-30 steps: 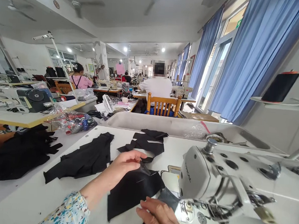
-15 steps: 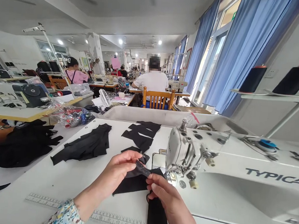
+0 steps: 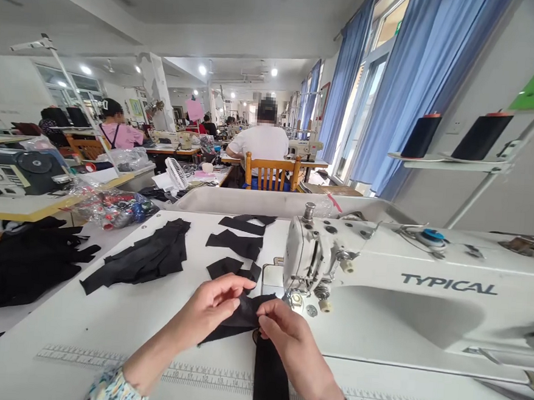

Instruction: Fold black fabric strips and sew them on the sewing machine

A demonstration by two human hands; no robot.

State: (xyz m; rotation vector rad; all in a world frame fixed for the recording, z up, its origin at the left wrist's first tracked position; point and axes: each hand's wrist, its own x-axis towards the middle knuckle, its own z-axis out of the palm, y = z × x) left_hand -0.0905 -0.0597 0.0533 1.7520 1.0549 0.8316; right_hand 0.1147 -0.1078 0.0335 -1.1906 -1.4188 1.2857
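My right hand pinches the edge of a black fabric piece between thumb and fingertips, in front of the sewing machine's needle area. Over the left part of this piece is my left hand, its index finger stretched out and its thumb apart from it; the other fingers are partly hidden. A long black fabric strip runs from beneath my right hand toward the front edge. Just beyond my hands lie more cut black pieces. To the right stands the white sewing machine.
A stack of black cut pieces lies left on the white table. A ruler scale runs along its front. Farther left are a dark fabric heap and a bag of spools. Thread cones stand at right. A person in white sits ahead.
My left fingers have parted from the folded black fabric, which now lies flatter and lower. My right hand still pinches its edge. The whole view has shifted somewhat to the right.
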